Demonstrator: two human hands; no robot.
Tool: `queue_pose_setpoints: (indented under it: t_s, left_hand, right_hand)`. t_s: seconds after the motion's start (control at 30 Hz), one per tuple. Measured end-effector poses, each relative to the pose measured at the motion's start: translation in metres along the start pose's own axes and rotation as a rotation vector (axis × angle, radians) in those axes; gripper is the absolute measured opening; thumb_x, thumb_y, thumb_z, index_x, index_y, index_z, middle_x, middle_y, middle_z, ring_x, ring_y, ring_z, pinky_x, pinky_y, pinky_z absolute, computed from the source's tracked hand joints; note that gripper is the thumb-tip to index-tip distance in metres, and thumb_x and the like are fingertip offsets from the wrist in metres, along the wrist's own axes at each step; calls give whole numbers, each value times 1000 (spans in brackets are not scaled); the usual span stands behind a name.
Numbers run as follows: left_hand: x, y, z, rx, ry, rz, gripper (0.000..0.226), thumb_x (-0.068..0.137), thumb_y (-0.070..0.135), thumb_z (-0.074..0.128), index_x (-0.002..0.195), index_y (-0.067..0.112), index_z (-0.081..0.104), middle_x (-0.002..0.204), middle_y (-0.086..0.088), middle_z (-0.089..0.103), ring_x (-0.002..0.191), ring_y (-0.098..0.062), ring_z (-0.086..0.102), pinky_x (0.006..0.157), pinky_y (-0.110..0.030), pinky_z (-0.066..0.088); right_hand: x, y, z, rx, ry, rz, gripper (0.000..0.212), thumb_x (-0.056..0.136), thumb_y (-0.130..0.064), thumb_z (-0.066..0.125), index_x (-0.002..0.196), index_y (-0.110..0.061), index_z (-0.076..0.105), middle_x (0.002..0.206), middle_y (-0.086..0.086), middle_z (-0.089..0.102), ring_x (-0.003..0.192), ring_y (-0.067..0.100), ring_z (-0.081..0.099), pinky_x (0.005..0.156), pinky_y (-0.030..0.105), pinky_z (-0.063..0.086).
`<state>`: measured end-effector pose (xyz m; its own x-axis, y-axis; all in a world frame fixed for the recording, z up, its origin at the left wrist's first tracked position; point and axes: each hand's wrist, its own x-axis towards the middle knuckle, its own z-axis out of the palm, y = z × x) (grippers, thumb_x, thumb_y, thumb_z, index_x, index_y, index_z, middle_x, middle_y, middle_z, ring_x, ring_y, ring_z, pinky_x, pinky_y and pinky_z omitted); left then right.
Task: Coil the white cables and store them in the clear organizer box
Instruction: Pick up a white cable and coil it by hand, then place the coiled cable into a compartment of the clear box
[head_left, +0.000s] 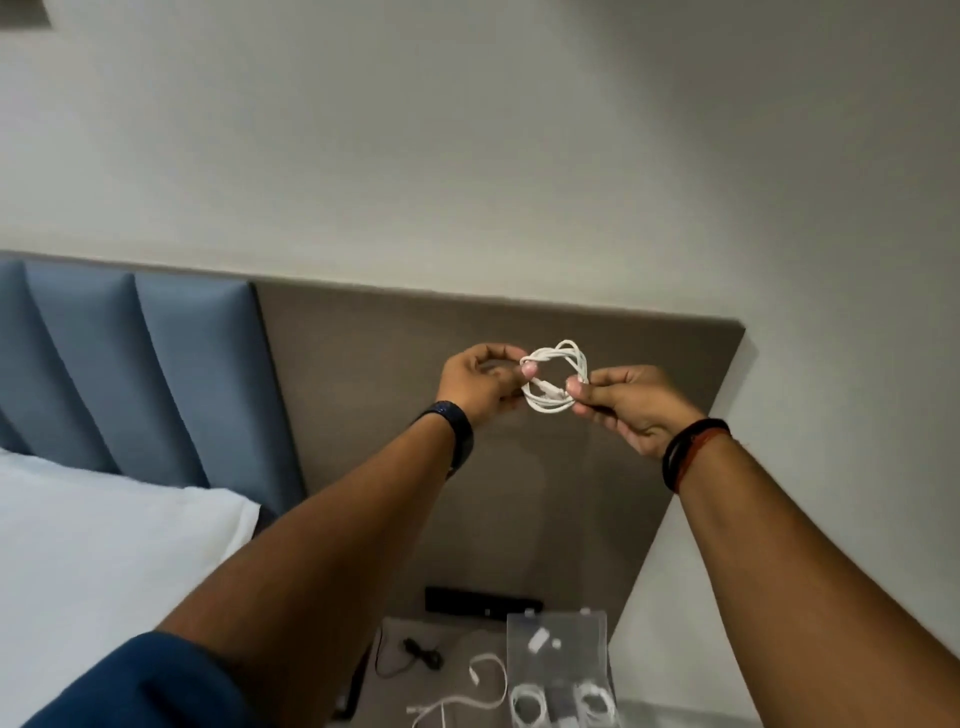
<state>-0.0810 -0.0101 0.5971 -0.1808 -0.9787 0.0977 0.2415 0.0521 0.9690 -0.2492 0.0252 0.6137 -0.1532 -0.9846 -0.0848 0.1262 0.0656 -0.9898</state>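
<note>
Grey-brown panel (467, 441) backs the scene, set against a pale wall (467, 156), with blue padded headboard sections (156, 364) to its left and white bedding (104, 545) below those. We see both arms raised in front of the panel, well above the worktop (457, 649). Left hand (480, 384) and right hand (631, 405) each pinch the same coiled white cable (556, 376), one on either side of the loop; each grip is closed tight on it, thumb against fingers. Dark watch band on the left wrist, dark and reddish bands on the right. Low in view, the brown worktop carries the clear organizer box (558, 670), lid up, with white coils inside its near compartments; exact compartment count we cannot tell. A loose white cable (480, 686) lies just left of the box, a small black cable (421, 652) further left, and a black bar-shaped item (483, 603) sits at the panel's foot.
</note>
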Motion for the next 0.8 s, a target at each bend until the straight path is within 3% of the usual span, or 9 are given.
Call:
queue_pose_setpoints:
  t_s: [0.13, 0.27, 0.5, 0.6, 0.7, 0.8]
  left_hand:
    - [-1, -84, -24, 97, 41, -99, 12, 75, 3, 75, 77, 10, 65, 68, -5, 69, 56, -10, 65, 51, -20, 51]
    - [-10, -212, -42, 146, 60, -249, 23, 71, -12, 72, 67, 8, 61, 50, 7, 65, 48, -2, 58, 50, -15, 49]
    - [-50, -459, -63, 97, 123, -550, 26, 67, -21, 69, 62, 3, 59, 57, 3, 65, 52, 0, 59, 58, -15, 51]
    - [-62, -555, -66, 66, 178, -640, 34, 70, -24, 62, 56, 7, 58, 49, 9, 64, 53, -3, 59, 60, -17, 51]
    - [-73, -634, -71, 159, 219, -705, 48, 79, -18, 55, 50, 20, 60, 48, 10, 62, 53, -4, 60, 57, -14, 51]
    - [-81, -683, -74, 346, 178, -678, 34, 71, -17, 66, 56, 12, 64, 56, 5, 69, 58, -6, 64, 74, -32, 54]
  right_hand:
    - [13, 81, -10, -50, 31, 128, 29, 76, 7, 69, 104, 13, 61, 82, 10, 65, 75, 16, 64, 61, 18, 58]
    - [19, 206, -28, -109, 99, 264, 9, 76, 7, 70, 80, 0, 65, 78, 10, 65, 70, 15, 63, 57, 17, 56]
    - [9, 444, -72, -190, 359, 391, 20, 71, 12, 72, 71, -6, 64, 70, 13, 67, 63, 22, 63, 50, 22, 55]
    - [6, 535, -89, -220, 460, 405, 29, 71, 13, 72, 63, -15, 65, 62, 5, 68, 53, 11, 63, 48, 19, 54]
    - [4, 605, -104, -358, 494, 393, 33, 74, 10, 71, 60, -19, 63, 68, 18, 67, 57, 17, 64, 57, 29, 56]
    - [7, 654, -113, -580, 425, 380, 15, 76, 1, 70, 69, -11, 65, 74, 17, 67, 73, 34, 65, 70, 41, 54]
